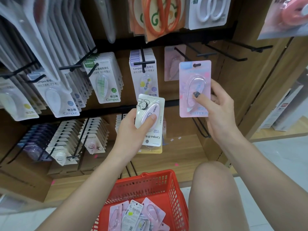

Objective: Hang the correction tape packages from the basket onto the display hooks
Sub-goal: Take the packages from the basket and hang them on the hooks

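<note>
My right hand [218, 110] holds a pink correction tape package [194, 77] upright, its hang hole at the top, just in front of a black display hook [181, 53] that carries one similar pink package [171, 64]. My left hand [128, 129] grips a white correction tape package [150, 119] turned upside down, with at least one more package behind it. The red basket [173, 189] sits low in front of me, several more packages [136, 215] lying inside.
Hooks to the left are full of Campus tape packages [106, 80]. Bare black hooks [233, 54] stick out at the upper right. Scissors packs [160, 15] hang above. My bare knee [215, 189] is beside the basket. A wooden side panel [260, 80] bounds the display on the right.
</note>
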A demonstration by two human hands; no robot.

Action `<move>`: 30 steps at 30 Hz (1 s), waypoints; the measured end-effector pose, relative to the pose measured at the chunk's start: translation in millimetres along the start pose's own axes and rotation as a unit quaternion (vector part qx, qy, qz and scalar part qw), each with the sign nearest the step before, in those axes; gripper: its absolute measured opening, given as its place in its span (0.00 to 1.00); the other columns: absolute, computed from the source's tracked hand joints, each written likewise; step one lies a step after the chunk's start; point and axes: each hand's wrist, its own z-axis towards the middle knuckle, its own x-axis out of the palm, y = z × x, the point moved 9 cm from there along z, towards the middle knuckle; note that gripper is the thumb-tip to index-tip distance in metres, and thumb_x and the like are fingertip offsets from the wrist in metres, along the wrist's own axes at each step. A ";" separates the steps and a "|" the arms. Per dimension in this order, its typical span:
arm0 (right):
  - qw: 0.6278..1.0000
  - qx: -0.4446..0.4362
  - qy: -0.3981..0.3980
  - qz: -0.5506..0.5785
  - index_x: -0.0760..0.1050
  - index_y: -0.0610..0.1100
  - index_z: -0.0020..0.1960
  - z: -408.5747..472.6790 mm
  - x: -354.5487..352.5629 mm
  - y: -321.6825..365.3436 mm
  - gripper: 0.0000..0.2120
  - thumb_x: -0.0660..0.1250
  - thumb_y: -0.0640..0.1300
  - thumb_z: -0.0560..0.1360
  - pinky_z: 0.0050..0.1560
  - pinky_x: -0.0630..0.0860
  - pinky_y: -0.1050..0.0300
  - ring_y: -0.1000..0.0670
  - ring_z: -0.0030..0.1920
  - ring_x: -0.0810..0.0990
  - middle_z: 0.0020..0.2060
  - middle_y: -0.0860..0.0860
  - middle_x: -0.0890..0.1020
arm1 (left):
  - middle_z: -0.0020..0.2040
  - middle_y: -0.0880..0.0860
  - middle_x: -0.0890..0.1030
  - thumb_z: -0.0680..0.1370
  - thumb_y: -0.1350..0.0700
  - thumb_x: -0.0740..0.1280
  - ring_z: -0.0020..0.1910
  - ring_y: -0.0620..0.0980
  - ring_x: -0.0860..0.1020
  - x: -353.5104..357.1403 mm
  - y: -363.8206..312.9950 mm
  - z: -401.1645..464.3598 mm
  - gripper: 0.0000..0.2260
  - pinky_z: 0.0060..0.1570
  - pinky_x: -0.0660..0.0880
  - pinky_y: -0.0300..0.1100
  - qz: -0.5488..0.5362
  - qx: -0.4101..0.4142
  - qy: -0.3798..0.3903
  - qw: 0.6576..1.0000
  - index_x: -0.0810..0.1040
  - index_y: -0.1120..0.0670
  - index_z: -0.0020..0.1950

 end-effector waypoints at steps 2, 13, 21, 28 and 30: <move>1.000 0.024 -0.020 0.001 0.77 0.49 0.69 7.1 -0.6 -8.1 0.18 0.72 0.40 0.80 0.55 0.84 0.54 0.49 0.59 0.86 0.58 0.52 0.87 | 0.51 0.43 0.86 0.81 0.47 0.71 0.49 0.44 0.86 1.4 -0.2 0.6 0.05 0.38 0.83 0.40 0.000 0.000 0.002 1.000 0.81 0.42 0.57; 0.967 0.235 -0.087 0.051 0.74 0.42 0.66 106.8 25.7 -87.8 0.25 0.79 0.50 0.74 0.57 0.84 0.56 0.47 0.56 0.85 0.61 0.44 0.83 | 0.50 0.45 0.86 0.82 0.49 0.70 0.48 0.43 0.86 -0.7 -1.0 0.0 0.05 0.36 0.80 0.36 0.001 -0.012 -0.005 1.000 0.81 0.45 0.58; 0.932 0.346 -0.081 0.069 0.67 0.46 0.75 59.2 36.0 -114.5 0.35 0.77 0.56 0.75 0.64 0.81 0.49 0.42 0.59 0.82 0.60 0.40 0.75 | 0.54 0.51 0.87 0.80 0.47 0.70 0.51 0.53 0.87 -23.8 20.8 -8.9 0.10 0.49 0.83 0.52 -0.063 -0.067 -0.007 0.996 0.83 0.46 0.61; 0.926 0.356 0.125 0.021 0.77 0.45 0.64 -81.1 103.1 -107.9 0.25 0.75 0.57 0.73 0.56 0.82 0.49 0.47 0.56 0.86 0.58 0.46 0.85 | 0.60 0.57 0.86 0.84 0.54 0.67 0.59 0.61 0.84 -50.0 44.0 -23.3 0.11 0.57 0.81 0.60 -0.141 -0.131 -0.046 0.980 0.80 0.53 0.66; 0.912 0.363 0.190 0.014 0.77 0.46 0.67 -108.3 125.1 -107.4 0.26 0.77 0.54 0.72 0.60 0.83 0.46 0.47 0.60 0.85 0.60 0.48 0.85 | 0.61 0.57 0.85 0.85 0.55 0.66 0.60 0.60 0.84 -55.2 45.1 -29.3 0.12 0.57 0.81 0.58 -0.152 -0.137 -0.057 0.977 0.79 0.53 0.68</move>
